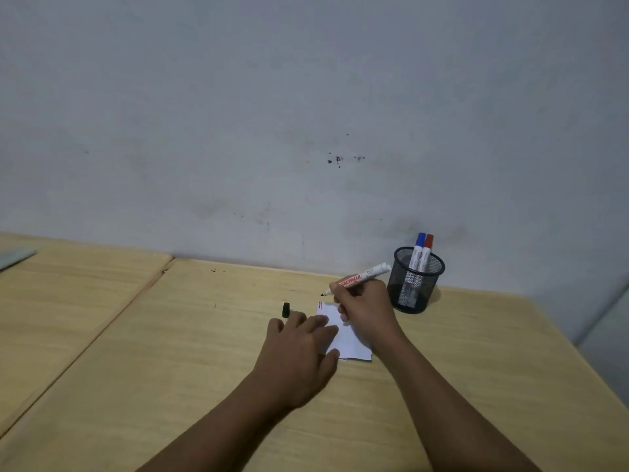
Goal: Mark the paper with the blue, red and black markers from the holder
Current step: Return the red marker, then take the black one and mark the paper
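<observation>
Gripping black marker (357, 279), right hand (366, 310); left (299, 349) seemingly flattens paper (347, 338).

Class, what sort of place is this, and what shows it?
Probably a plain study or classroom desk: a wooden table against a scuffed wall, a mesh pen holder with markers, and paper being marked.

Both hands cover much of the paper (347, 338) — its corner marks too small to read; a grey object (15, 258) is cut off at the left edge
</observation>
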Available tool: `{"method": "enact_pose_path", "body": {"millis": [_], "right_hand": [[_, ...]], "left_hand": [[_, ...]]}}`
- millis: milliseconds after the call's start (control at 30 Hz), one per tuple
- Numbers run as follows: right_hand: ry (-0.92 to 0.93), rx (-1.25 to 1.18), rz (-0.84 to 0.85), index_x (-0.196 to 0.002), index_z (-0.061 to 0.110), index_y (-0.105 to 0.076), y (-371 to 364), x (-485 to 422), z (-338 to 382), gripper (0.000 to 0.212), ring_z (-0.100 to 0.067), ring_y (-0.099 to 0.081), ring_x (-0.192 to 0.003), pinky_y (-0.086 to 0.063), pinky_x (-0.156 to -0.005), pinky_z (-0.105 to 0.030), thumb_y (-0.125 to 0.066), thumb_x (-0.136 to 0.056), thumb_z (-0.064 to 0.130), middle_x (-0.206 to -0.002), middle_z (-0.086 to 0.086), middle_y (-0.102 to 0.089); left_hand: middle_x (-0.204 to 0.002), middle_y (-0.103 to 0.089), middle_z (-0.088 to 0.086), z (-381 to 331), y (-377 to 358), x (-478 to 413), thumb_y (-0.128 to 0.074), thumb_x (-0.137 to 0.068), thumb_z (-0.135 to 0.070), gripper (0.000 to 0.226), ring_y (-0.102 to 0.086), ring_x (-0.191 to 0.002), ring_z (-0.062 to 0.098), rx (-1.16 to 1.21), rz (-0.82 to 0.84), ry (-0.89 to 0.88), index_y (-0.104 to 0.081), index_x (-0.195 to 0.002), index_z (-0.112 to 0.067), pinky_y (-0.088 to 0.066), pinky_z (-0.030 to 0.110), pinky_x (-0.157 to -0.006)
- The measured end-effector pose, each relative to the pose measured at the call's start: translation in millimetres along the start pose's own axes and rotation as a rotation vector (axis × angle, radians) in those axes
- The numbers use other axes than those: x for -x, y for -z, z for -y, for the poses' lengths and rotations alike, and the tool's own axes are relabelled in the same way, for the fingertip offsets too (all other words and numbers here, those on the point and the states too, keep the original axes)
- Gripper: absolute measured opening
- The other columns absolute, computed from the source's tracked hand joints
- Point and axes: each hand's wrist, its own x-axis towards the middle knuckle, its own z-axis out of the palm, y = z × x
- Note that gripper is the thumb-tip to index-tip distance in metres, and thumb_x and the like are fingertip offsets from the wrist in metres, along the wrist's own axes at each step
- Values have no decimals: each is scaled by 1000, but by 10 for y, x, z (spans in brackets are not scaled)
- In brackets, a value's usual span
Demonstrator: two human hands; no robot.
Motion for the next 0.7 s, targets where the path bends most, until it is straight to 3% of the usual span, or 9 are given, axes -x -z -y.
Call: {"method": "enact_pose_path", "body": {"millis": [167, 300, 500, 700], "right_hand": [[45, 216, -66, -84, 14, -75, -44, -143, -238, 25, -14, -69, -63, -58, -68, -41, -65, -93, 36, -72, 0, -75], [100, 234, -60, -85, 14, -76, -58, -153, -286, 23, -10, -72, -74, -59, -71, -37, -66, -92, 33, -78, 2, -77], [141, 251, -49, -84, 14, -74, -59, -153, -296, 20, -8, -70, -70, -58, -69, -32, -67, -93, 31, -74, 3, -74], [128, 251, -53, -89, 12, -75, -69, -148, -299, 22, -9, -71, -74, -58, -70, -30, -67, -93, 32, -78, 2, -75]], "left_hand": [[-148, -47, -8, 45, -71, 24, -33, -92, -52, 47, -43, -126, 19, 27, -16, 2, -47, -133, -33, -35, 42, -93], [-149, -43, -6, 52, -55, -5, -32, -93, -51, 47, -39, -130, 21, 43, 6, -9, -46, -133, -31, -33, 43, -98], [-159, -30, 0, 96, -103, 3, -30, -96, -54, 54, -22, -146, 24, 56, 76, -28, -34, -144, -28, -22, 44, -117], [-158, -27, -1, 111, -92, 28, -30, -97, -56, 55, -19, -146, 21, 66, 83, -30, -29, -146, -33, -20, 41, -119]]}}
